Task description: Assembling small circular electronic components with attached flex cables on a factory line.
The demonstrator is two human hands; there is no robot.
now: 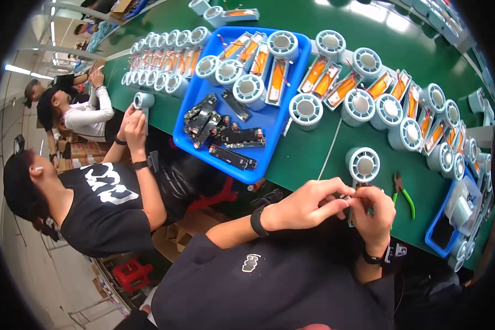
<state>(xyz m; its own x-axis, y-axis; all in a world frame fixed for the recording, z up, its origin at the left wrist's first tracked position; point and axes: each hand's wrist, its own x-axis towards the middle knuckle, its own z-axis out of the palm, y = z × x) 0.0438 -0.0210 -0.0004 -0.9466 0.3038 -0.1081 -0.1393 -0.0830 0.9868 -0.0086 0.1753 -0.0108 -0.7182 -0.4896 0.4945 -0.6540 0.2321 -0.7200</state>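
Head view: both hands, left hand (305, 204) and right hand (373, 212), pinch one small fan (362, 168). Its handle points toward the person, round end away. One green pliers (404, 193) lies just right of the fan.

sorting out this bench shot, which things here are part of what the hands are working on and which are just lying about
In hand:
left hand and right hand, pinching a small part together
round fan housing just beyond the fingers

Lying about:
green-handled pliers
blue tray of black circuit boards
row of fan units along the green table
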